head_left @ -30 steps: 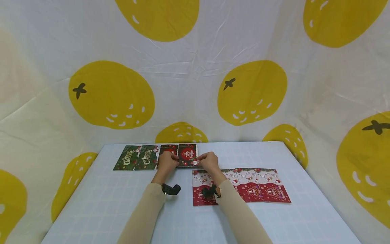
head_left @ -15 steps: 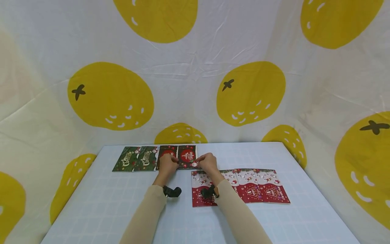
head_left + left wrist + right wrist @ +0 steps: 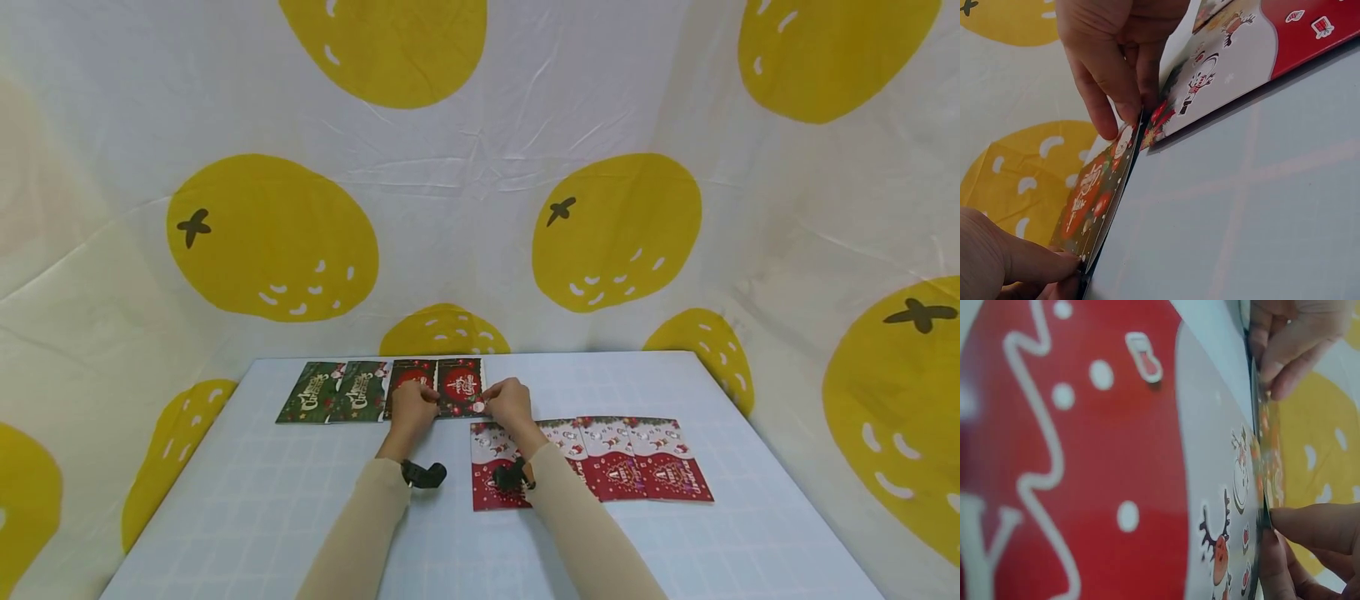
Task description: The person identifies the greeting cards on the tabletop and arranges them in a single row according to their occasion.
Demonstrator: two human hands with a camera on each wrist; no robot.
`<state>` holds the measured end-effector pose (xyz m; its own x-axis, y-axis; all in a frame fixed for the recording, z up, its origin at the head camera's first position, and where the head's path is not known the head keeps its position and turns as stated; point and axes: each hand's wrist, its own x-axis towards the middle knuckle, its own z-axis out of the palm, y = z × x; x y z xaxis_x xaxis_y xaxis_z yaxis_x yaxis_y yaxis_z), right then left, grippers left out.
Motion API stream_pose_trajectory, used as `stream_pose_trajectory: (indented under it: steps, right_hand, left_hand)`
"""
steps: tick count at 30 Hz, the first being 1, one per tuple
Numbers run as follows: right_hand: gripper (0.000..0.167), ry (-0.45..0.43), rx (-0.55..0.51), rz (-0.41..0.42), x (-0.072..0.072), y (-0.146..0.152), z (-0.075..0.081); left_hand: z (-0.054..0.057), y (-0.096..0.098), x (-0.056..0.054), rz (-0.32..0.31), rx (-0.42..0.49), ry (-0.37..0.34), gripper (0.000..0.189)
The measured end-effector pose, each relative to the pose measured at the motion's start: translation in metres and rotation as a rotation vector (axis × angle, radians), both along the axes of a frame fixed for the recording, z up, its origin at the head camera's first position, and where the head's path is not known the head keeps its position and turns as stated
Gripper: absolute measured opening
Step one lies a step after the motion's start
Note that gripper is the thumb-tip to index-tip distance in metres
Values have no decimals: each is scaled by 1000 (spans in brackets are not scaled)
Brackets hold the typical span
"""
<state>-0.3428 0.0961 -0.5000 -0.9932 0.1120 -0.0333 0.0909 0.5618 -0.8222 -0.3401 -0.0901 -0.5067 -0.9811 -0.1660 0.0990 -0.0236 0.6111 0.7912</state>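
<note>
A dark Christmas card (image 3: 458, 381) with a red circle lies at the far side of the table, last on the right in a row of cards. My left hand (image 3: 412, 410) pinches its near left corner between thumb and fingers. At the near right corner, my right hand (image 3: 509, 403) pinches the same card. In the left wrist view the card (image 3: 1088, 194) stretches between both hands, its near edge facing the camera. A matching dark card (image 3: 415, 369) sits directly to the left, partly covered by my left hand. The right wrist view shows my right thumb (image 3: 1310, 525) at the card's edge.
Two green Christmas cards (image 3: 361, 392) continue the far row leftward. Nearer, under and beside my right forearm, several red-and-white Christmas cards (image 3: 670, 458) form a second row. Behind the pale blue table (image 3: 247, 508) hangs a white cloth (image 3: 450, 233) with yellow fruit shapes.
</note>
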Motion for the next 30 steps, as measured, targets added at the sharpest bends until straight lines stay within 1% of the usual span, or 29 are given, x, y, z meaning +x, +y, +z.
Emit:
stream_pose_trajectory:
  steps: [6,9,14,20,30]
  right_hand:
    - [11,-5,74,-7,-2,-3,-2]
    - [11,10,105,-10,-2,-4,-1]
    - [11,10,142,-10,0,-4,-1]
    - [11,-7,120,-14,2,-5,-1]
    - [12,4,91,-7,0,-5,-2]
  left_hand:
    - [-2,0,1,-3,14,15,12]
    - [-3,0,1,-10,13,17,12]
    - [-3,1,2,-14,15,-14,13]
    - [-3,2,0,-31,10,-40,14]
    - [-2,-1,0,-43,20,-72,14]
